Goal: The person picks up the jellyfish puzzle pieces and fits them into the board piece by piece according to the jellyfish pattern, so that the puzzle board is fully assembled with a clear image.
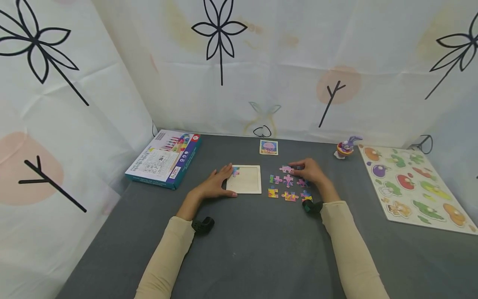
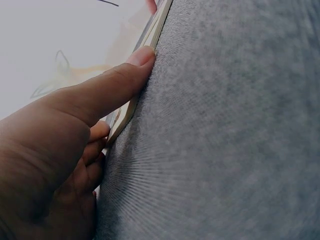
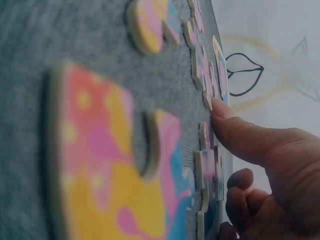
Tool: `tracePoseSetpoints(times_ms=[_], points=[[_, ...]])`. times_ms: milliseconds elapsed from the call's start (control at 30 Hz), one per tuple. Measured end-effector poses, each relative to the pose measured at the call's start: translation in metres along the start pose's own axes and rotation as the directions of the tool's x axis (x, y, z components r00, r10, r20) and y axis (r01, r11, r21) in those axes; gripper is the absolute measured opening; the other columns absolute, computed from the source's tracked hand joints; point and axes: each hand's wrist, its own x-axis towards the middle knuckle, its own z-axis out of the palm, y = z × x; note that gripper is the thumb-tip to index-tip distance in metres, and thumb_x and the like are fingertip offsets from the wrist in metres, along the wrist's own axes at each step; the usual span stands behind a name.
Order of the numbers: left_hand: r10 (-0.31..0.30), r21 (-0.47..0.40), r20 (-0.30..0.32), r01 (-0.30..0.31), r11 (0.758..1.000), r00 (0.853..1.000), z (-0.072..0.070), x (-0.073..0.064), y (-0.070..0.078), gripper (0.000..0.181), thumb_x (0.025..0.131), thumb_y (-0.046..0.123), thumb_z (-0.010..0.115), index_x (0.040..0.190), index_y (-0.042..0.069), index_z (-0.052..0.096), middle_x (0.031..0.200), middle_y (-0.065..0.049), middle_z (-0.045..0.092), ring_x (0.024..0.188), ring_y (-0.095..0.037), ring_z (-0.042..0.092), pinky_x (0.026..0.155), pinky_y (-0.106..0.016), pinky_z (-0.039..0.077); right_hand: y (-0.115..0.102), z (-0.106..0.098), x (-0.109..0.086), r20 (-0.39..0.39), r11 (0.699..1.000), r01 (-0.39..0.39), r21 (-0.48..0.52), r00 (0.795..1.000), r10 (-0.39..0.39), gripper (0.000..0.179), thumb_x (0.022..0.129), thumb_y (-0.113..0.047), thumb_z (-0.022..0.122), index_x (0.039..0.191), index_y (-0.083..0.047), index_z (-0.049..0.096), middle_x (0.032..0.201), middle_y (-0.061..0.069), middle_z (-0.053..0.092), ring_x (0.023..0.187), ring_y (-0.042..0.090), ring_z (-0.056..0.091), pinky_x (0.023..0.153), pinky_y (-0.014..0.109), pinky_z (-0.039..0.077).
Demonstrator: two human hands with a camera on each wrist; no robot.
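Note:
A shallow wooden puzzle tray (image 1: 248, 178) lies on the grey table with a small pink-and-blue jigsaw piece (image 1: 235, 171) in its upper left corner. Around the tray's left side my left hand (image 1: 214, 183) grips, its thumb (image 2: 142, 57) on the near edge and its fingers toward the far edge. To the right lie several loose jigsaw pieces (image 1: 288, 180) in pink, yellow and blue. At the top of this group, my right hand (image 1: 311, 170) pinches a pink jigsaw piece (image 1: 285, 169). The right wrist view shows the thumb against a piece edge; the fingertips' contact is partly hidden.
Behind the tray lies a small picture card (image 1: 269, 147). A boxed set (image 1: 162, 158) rests at the back left. Toward the back right are a purple rabbit figurine (image 1: 346, 147) and a board of fruits and vegetables (image 1: 418, 185). White printed cloth (image 1: 291, 91) hangs behind the table.

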Motion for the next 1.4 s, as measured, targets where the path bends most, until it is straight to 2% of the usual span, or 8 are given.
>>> tracePoseSetpoints(times_ms=[267,500,667,800,933,1067,1233,1400], points=[[0.0,0.009,-0.005,0.0,1.0,1.0,0.0,0.0,-0.004,0.099,0.079,0.045,0.068,0.148,0.006,0.009,0.156,-0.009,0.003,0.144,-0.026,0.001,0.113,-0.053,-0.004,-0.002,0.0,0.003,-0.017,1.0,-0.007,-0.005,1.0,0.006,0.033,0.083,-0.016,0.067,0.114,-0.004,0.065,0.072,0.007,0.047,0.063,0.018,0.035,0.056,0.027,0.029],[0.005,0.02,-0.008,-0.005,1.0,1.0,-0.001,-0.001,-0.006,0.1,0.079,0.046,0.068,0.148,0.006,0.008,0.156,-0.009,0.003,0.144,-0.027,0.002,0.113,-0.053,-0.003,-0.005,0.002,0.005,-0.002,0.999,0.01,-0.043,1.0,-0.011,0.034,0.084,-0.019,0.067,0.115,-0.004,0.065,0.088,0.015,0.055,0.077,0.023,0.041,0.065,0.029,0.031],[0.011,0.022,-0.01,-0.011,1.0,1.0,-0.001,-0.002,-0.006,0.1,0.079,0.047,0.067,0.148,0.005,0.008,0.156,-0.01,0.003,0.144,-0.028,0.002,0.113,-0.054,-0.002,-0.007,0.002,0.004,-0.017,0.996,0.067,-0.065,0.998,-0.068,0.036,0.085,-0.022,0.065,0.115,-0.002,0.064,0.085,0.015,0.052,0.076,0.024,0.041,0.064,0.03,0.03],[0.003,0.023,-0.006,-0.003,1.0,1.0,-0.001,-0.002,-0.006,0.1,0.079,0.047,0.067,0.148,0.006,0.008,0.156,-0.01,0.003,0.144,-0.027,0.001,0.113,-0.054,-0.003,-0.012,0.002,0.004,-0.062,0.994,0.095,-0.048,0.993,-0.098,0.035,0.085,-0.021,0.065,0.116,-0.003,0.064,0.081,0.012,0.05,0.073,0.022,0.04,0.063,0.029,0.03],[0.002,0.02,-0.007,-0.001,1.0,1.0,0.0,-0.002,-0.005,0.1,0.079,0.046,0.067,0.148,0.005,0.008,0.156,-0.009,0.002,0.144,-0.026,0.001,0.113,-0.053,-0.003,-0.021,0.005,0.007,-0.122,0.989,0.147,-0.031,0.981,-0.15,0.036,0.083,-0.02,0.068,0.113,-0.001,0.065,0.073,0.008,0.046,0.066,0.019,0.036,0.059,0.029,0.03],[0.006,0.022,-0.01,-0.006,1.0,1.0,0.0,-0.002,-0.005,0.099,0.079,0.045,0.068,0.148,0.005,0.008,0.156,-0.009,0.002,0.144,-0.026,0.001,0.113,-0.053,-0.002,-0.034,0.012,0.011,-0.149,0.98,0.196,-0.021,0.969,-0.197,0.035,0.081,-0.02,0.07,0.109,0.0,0.067,0.066,0.004,0.039,0.062,0.017,0.032,0.058,0.029,0.028],[-0.003,0.03,-0.002,0.003,1.0,1.0,0.001,-0.001,-0.004,0.099,0.08,0.045,0.067,0.148,0.006,0.008,0.156,-0.009,0.001,0.144,-0.026,0.001,0.113,-0.053,-0.002,-0.053,0.026,0.017,-0.128,0.968,0.249,0.002,0.961,-0.247,0.034,0.08,-0.019,0.071,0.108,0.0,0.068,0.065,0.002,0.036,0.062,0.017,0.032,0.059,0.029,0.028],[-0.016,0.034,0.005,0.016,0.999,1.0,0.001,0.001,-0.001,0.098,0.08,0.046,0.066,0.148,0.006,0.009,0.156,-0.008,0.001,0.144,-0.025,0.0,0.114,-0.053,-0.002,-0.074,0.046,0.021,-0.074,0.964,0.26,0.055,0.964,-0.256,0.032,0.081,-0.019,0.07,0.109,-0.002,0.068,0.067,0.003,0.038,0.059,0.016,0.031,0.058,0.028,0.029]])
